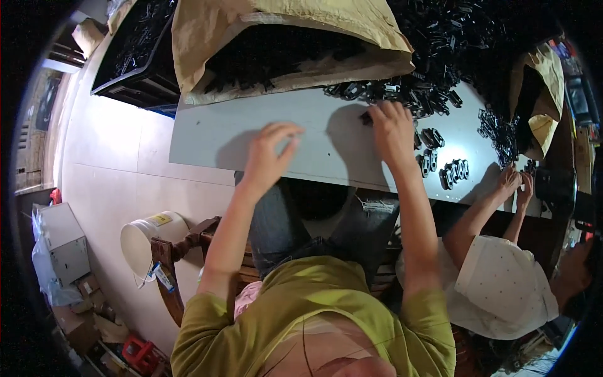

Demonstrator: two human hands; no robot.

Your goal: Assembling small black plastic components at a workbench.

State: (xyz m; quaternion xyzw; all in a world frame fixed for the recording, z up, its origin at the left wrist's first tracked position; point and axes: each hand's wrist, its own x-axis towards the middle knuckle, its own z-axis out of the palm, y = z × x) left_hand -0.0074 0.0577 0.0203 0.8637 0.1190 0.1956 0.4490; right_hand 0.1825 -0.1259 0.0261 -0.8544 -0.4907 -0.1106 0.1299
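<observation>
You are in what looks like a small, modest assembly workshop. Your pale worktable carries heaps of small black parts toward the upper right of the frame, and a big brown paper sack gapes open at top centre. A black crate stands at upper left. Another person works alongside you at lower right. Cardboard boxes and a white bucket fill the left side.
</observation>
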